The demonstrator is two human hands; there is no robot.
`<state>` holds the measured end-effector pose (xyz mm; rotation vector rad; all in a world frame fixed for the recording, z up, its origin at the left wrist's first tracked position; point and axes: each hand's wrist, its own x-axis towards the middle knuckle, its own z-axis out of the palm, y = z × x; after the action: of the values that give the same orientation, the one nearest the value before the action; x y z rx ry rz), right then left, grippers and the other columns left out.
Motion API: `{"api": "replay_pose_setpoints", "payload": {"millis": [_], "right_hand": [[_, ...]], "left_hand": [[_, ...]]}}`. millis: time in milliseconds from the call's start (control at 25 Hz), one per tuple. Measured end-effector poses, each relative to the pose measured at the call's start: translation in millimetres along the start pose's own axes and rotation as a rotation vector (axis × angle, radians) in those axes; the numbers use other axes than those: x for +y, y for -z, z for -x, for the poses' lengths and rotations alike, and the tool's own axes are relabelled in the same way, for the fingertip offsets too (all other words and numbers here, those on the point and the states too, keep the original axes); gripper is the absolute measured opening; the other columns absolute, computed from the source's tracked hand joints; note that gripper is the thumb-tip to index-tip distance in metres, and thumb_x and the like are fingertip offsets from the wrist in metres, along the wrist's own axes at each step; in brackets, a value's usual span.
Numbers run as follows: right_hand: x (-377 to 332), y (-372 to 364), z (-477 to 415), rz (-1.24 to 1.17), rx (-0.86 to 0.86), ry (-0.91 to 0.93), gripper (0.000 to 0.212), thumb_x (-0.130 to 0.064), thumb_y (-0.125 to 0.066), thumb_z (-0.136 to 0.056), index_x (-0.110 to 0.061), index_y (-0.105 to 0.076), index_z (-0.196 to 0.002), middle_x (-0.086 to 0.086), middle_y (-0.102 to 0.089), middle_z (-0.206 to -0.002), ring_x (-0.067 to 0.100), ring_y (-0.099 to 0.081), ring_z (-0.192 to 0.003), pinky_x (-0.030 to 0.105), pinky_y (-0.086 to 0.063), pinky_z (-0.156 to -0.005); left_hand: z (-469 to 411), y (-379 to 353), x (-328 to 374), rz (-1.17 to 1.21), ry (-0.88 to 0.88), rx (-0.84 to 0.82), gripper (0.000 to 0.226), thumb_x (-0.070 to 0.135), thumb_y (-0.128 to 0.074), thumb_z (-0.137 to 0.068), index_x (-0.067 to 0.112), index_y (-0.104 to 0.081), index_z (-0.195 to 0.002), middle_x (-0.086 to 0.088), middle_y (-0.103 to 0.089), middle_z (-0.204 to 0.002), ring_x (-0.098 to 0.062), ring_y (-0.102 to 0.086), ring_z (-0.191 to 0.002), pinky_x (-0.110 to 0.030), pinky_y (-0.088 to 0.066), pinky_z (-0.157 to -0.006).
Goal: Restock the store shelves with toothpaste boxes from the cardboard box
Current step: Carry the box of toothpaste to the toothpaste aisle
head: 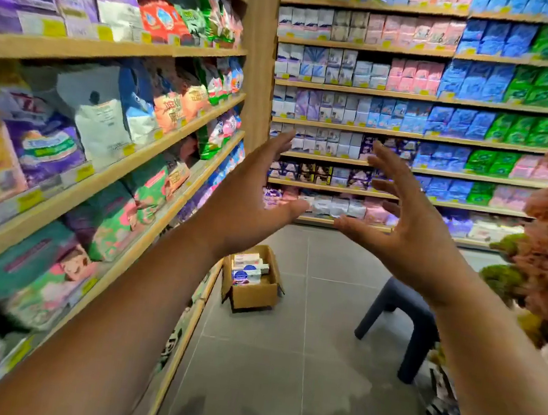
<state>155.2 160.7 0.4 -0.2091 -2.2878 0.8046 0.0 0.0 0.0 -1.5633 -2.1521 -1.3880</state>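
Both hands, left hand (pixel 249 201) and right hand (pixel 398 222), spread empty above the open cardboard box (pixel 251 294) holding white-blue toothpaste boxes (pixel 248 268).

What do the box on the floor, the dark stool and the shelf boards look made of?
Box: plain brown cardboard, matte, flaps folded open. Stool: probably moulded plastic, dark blue-grey, smooth one-piece rounded legs. Shelf boards: light wood-look, possibly laminate; grain too blurred to confirm.
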Motion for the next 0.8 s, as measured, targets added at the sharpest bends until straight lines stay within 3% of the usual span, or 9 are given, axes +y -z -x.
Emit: {"api": "replay_pose_setpoints", "payload": {"millis": [120,280,440,680,800], "right_hand": [[24,-37,-44,-0.023,-0.008,-0.063,0.095,-0.054,-0.070,-0.067,-0.047,-0.018,-0.146,-0.015,-0.035,-0.150,0.005,-0.040,-0.131,0.035,-0.038,-0.105],[79,-81,-103,-0.018,-0.058,-0.119,0.092,-0.054,-0.069,-0.070,-0.052,-0.015,-0.144,-0.017,-0.032,-0.151,0.005,-0.040,-0.131,0.034,-0.037,-0.105],[149,-119,-164,-0.013,-0.088,-0.134,0.093,-0.058,-0.067,-0.069,-0.051,-0.013,-0.144,-0.015,-0.031,-0.152,0.002,-0.040,-0.126,0.032,-0.038,-0.102],[274,-180,-266,-0.049,-0.243,-0.162,0.090,-0.049,-0.071,-0.076,-0.049,-0.013,-0.145,-0.009,-0.028,-0.154,0.006,-0.036,-0.131,0.035,-0.036,-0.107],[320,-207,-311,-0.062,-0.322,-0.163,0.089,-0.042,-0.073,-0.077,-0.044,-0.017,-0.146,-0.008,-0.030,-0.153,0.003,-0.038,-0.123,0.033,-0.038,-0.105]], "left_hand": [[-33,4,-50,0.005,0.037,-0.013,0.082,0.041,-0.068,-0.081,0.036,-0.021,-0.149,0.012,-0.034,-0.153,-0.005,-0.030,-0.141,-0.029,-0.029,-0.113],[-79,-8,-119,0.031,0.120,-0.028,0.080,0.034,-0.070,-0.084,0.036,-0.022,-0.148,0.013,-0.034,-0.153,0.000,-0.030,-0.138,-0.007,-0.024,-0.100],[-127,-36,-190,0.012,0.179,-0.032,0.078,0.033,-0.071,-0.084,0.039,-0.023,-0.146,0.014,-0.037,-0.150,0.000,-0.033,-0.136,-0.019,-0.027,-0.101],[-210,-88,-301,-0.010,0.363,0.014,0.077,0.036,-0.071,-0.083,0.036,-0.026,-0.147,0.009,-0.043,-0.146,-0.003,-0.038,-0.134,-0.024,-0.029,-0.105],[-242,-112,-349,0.020,0.441,0.011,0.079,0.032,-0.072,-0.082,0.033,-0.027,-0.147,0.006,-0.043,-0.146,-0.004,-0.038,-0.134,-0.024,-0.030,-0.109]]}}
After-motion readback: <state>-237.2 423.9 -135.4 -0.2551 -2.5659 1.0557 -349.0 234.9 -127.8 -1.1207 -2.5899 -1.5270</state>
